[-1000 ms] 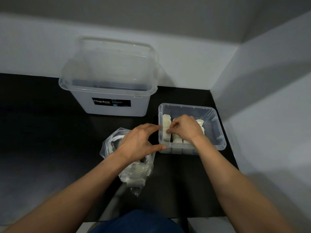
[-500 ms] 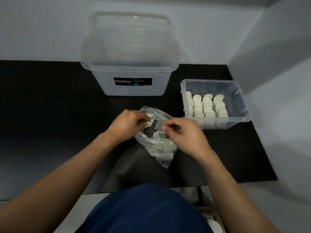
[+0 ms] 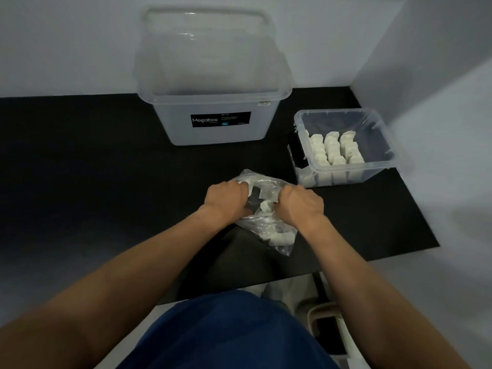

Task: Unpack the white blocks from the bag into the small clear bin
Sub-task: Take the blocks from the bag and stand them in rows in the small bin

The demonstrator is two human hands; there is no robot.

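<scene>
Head | left hand (image 3: 226, 201), right hand (image 3: 299, 206) fingers clamped on bag (image 3: 266, 227) mouth

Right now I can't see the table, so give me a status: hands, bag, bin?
Left hand and right hand both gripping the bag mouth. White blocks remain inside. Small clear bin holds three rows. Nothing in the way.

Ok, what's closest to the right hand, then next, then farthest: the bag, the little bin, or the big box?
1. Bag: the right hand grips it.
2. Little bin: beyond the hand, to the right.
3. Big box: farthest, at the back by the wall.
</scene>
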